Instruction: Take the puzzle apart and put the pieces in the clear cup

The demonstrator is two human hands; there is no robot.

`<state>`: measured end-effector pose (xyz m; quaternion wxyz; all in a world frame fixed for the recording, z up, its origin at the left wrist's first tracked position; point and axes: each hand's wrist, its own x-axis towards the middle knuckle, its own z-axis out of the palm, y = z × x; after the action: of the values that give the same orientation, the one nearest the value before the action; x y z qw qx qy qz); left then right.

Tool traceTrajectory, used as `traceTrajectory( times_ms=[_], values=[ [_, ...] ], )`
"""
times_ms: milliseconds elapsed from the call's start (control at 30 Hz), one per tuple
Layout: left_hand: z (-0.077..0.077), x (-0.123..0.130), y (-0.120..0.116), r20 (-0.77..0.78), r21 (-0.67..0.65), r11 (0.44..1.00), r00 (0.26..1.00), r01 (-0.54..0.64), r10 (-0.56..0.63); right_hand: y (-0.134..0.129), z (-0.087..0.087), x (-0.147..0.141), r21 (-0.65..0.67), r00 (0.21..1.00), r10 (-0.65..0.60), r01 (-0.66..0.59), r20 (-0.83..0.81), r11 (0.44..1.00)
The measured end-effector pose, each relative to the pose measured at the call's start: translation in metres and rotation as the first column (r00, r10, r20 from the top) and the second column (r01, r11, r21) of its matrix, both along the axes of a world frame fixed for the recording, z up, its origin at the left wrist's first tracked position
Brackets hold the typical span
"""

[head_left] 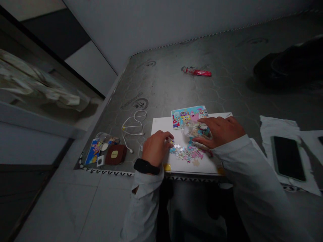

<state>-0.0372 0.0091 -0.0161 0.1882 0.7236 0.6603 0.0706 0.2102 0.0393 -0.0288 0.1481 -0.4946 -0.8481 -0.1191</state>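
Observation:
My right hand is wrapped around a clear plastic jar lying on its side, its mouth facing left. Colourful jigsaw pieces show inside the jar and between my fingers. A loose heap of jigsaw pieces lies just below, on a white board. My left hand, with a black watch on the wrist, rests at the left edge of the heap. Its fingers are bent but apart, and I see nothing held in them. Behind the jar lies a cartoon picture card.
Left of the board are a white cable, a brown case and a clear container beside a blue picture card. A red packet lies farther back. At right, a phone rests on white paper.

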Motion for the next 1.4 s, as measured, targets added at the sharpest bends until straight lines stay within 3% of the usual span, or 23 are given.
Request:
traceTrajectory(
  times_ms=[633,833,1400],
  values=[
    [-0.0019,0.0025,0.0041,0.044,-0.008,0.999,0.998,-0.037,0.037,0.0020,-0.0028,-0.0003,0.000,1.000,0.013,-0.013,-0.004,1.000],
    [-0.0014,0.0025,0.0026,0.036,-0.009,0.999,0.998,-0.052,0.052,0.0014,-0.0002,-0.0012,-0.056,1.000,-0.013,0.013,0.013,0.998],
    [0.0040,0.0061,0.0012,-0.040,0.004,0.998,0.997,-0.061,0.061,-0.0008,0.0029,-0.0043,-0.042,1.000,-0.018,0.019,0.010,0.999]
  ],
)
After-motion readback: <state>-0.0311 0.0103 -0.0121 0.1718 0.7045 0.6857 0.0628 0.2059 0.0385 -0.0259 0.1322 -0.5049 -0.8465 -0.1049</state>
